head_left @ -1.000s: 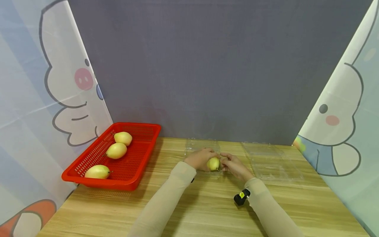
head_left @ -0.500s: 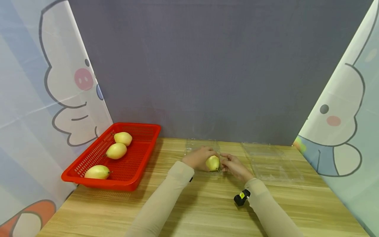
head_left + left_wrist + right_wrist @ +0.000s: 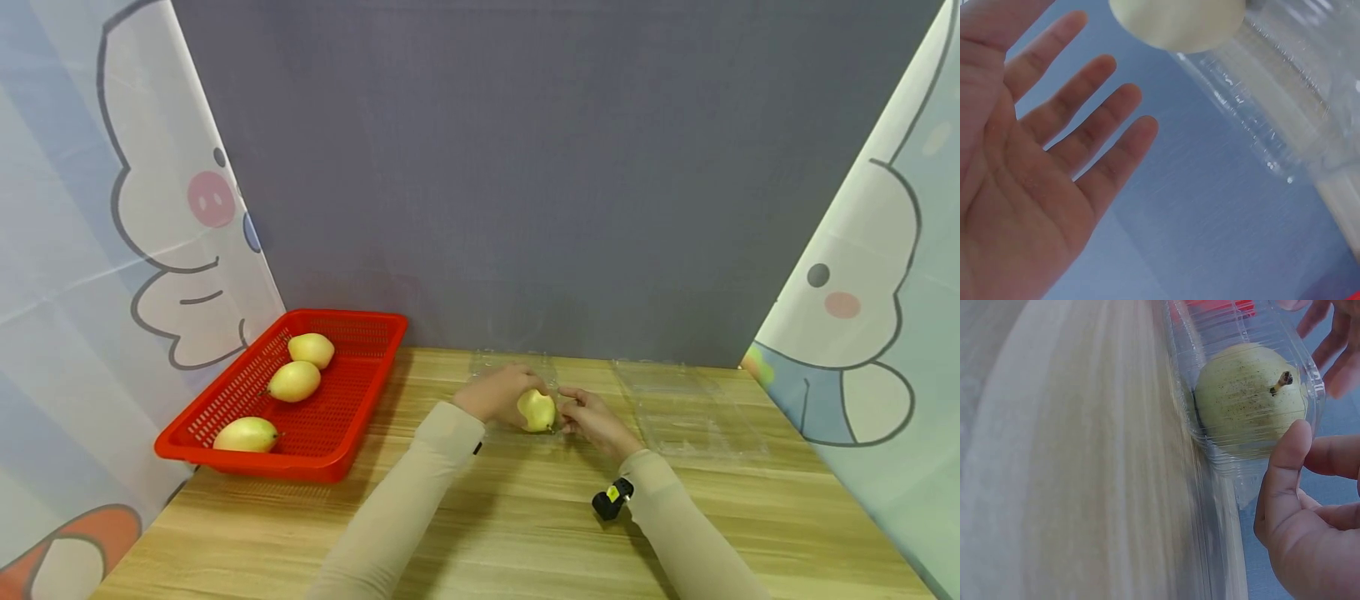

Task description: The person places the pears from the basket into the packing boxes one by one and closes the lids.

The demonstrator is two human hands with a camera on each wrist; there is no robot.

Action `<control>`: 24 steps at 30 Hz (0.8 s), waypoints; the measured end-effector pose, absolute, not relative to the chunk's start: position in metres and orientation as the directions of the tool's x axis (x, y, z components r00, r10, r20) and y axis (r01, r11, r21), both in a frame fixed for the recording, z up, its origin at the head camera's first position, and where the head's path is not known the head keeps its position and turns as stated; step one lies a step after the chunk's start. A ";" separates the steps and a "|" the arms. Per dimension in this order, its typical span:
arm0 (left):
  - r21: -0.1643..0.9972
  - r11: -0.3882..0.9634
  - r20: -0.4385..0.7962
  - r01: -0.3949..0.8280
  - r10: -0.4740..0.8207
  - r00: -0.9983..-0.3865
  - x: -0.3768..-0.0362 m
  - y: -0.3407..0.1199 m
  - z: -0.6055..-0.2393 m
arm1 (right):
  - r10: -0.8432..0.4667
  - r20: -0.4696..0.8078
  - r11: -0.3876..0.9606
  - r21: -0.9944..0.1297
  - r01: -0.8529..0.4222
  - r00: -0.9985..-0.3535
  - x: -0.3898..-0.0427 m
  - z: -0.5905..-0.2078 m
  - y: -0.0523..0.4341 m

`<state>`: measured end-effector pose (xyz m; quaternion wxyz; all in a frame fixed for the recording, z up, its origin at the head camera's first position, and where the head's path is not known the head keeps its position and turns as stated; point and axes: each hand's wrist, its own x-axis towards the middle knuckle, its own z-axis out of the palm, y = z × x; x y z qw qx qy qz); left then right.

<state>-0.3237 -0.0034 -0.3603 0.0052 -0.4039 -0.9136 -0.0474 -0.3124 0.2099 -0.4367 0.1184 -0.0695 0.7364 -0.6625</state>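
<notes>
A pale yellow pear (image 3: 537,412) lies in a clear plastic clamshell box (image 3: 513,361) at the middle of the table in the head view. My right hand (image 3: 597,421) pinches the box's near right corner between thumb and forefinger, as the right wrist view shows beside the pear's stem (image 3: 1282,382). Just left of the pear is my left hand (image 3: 498,392). Its fingers are extended and spread in the left wrist view, apart from the pear (image 3: 1179,19), with nothing held.
On the left stands a red plastic basket (image 3: 372,400) with three pears (image 3: 246,435) in it. Another clear clamshell box (image 3: 697,412) lies opened out on the wooden table (image 3: 510,533) to the right. A grey backdrop (image 3: 525,183) rises behind the table.
My left hand has let go of the pear and drawn back to the left, so more of the pear shows. The right hand stays at the box corner.
</notes>
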 end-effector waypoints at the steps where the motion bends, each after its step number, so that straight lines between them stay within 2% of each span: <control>1: 0.086 0.674 0.041 0.734 0.734 -0.678 -0.323 -0.004 -0.359 | -0.258 -0.085 0.114 -0.992 0.057 -0.962 -0.312 -0.437 0.210; 8: 0.111 0.681 0.046 0.724 0.724 -0.688 -0.321 -0.010 -0.346 | -0.246 -0.087 0.117 -0.991 0.059 -0.965 -0.311 -0.435 0.210; 19: 0.154 0.638 0.119 0.755 0.746 -0.655 -0.322 -0.037 -0.330 | -0.253 -0.080 0.109 -0.993 0.054 -0.964 -0.308 -0.433 0.209; 24: 0.137 0.666 0.110 0.733 0.725 -0.680 -0.321 -0.052 -0.322 | -0.254 -0.077 0.108 -0.993 0.051 -0.964 -0.309 -0.435 0.210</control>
